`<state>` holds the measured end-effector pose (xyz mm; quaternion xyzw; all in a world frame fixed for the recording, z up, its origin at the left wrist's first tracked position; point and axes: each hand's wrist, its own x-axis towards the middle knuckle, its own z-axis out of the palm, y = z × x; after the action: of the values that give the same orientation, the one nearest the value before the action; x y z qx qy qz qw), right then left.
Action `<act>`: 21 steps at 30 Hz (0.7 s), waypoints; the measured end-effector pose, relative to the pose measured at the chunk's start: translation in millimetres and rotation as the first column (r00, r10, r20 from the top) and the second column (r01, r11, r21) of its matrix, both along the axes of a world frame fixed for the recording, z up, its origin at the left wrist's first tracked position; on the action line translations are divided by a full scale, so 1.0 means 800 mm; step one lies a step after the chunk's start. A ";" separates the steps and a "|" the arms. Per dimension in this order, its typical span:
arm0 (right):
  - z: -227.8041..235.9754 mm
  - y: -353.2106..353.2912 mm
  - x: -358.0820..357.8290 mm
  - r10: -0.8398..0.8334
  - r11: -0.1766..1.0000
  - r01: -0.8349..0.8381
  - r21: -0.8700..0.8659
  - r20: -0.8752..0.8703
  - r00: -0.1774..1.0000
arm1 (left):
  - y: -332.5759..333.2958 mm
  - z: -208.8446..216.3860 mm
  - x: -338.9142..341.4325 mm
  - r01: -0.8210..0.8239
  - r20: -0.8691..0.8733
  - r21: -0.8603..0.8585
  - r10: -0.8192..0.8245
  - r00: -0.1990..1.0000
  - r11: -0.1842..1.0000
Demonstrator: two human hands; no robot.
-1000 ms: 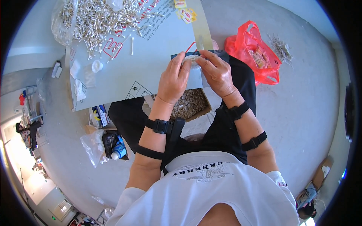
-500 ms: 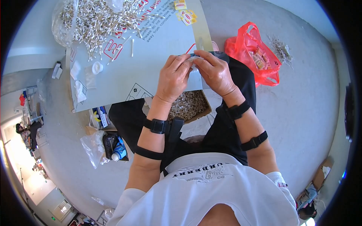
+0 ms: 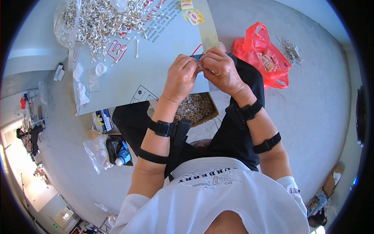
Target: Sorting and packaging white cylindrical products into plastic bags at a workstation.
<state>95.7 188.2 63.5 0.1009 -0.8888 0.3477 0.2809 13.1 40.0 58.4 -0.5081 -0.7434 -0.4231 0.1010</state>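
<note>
My left hand [image 3: 180, 78] and my right hand [image 3: 223, 72] meet above the near right part of the table. Both are closed, fingertips pinching a small clear plastic packet [image 3: 200, 66] between them. Most of that packet is covered by the fingers, so its contents cannot be made out. Below my hands, between my knees, an open cardboard box [image 3: 213, 113] holds a mass of small, thin pieces. A large heap of cotton swabs [image 3: 105, 27] lies at the table's far left, spilling from a clear bag [image 3: 62, 29].
On the table [image 3: 156, 70] lie a small white round container [image 3: 101, 70], crumpled white pieces [image 3: 82, 94] and yellow-and-white cards [image 3: 193, 16]. A red plastic bag [image 3: 253, 43] with small packs stands on the floor at right, beside loose swabs [image 3: 290, 52]. A box with a blue bottle [image 3: 124, 154] sits lower left.
My right hand has turned and its fingers have curled in more, with the forearm shifting slightly right. My fingertips have drawn slightly apart, showing more of the clear packet between them.
</note>
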 end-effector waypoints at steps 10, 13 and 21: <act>0.000 0.007 0.016 -0.022 1.000 0.023 -0.019 0.056 0.998 | -0.011 0.004 0.002 -0.005 0.007 -0.016 0.005 1.000 1.000; 0.002 0.009 0.019 0.018 0.993 -0.003 -0.122 0.123 0.992 | -0.012 0.004 0.000 -0.021 0.138 -0.040 0.026 0.990 0.999; -0.001 0.016 0.025 -0.114 0.915 0.216 -0.342 0.295 0.949 | -0.009 0.008 -0.002 0.033 0.131 -0.076 -0.023 0.991 0.997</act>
<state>115.9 201.2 62.6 -0.0779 -0.8424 0.4942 0.2001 11.2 32.7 64.7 -0.4934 -0.7570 -0.4276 0.0263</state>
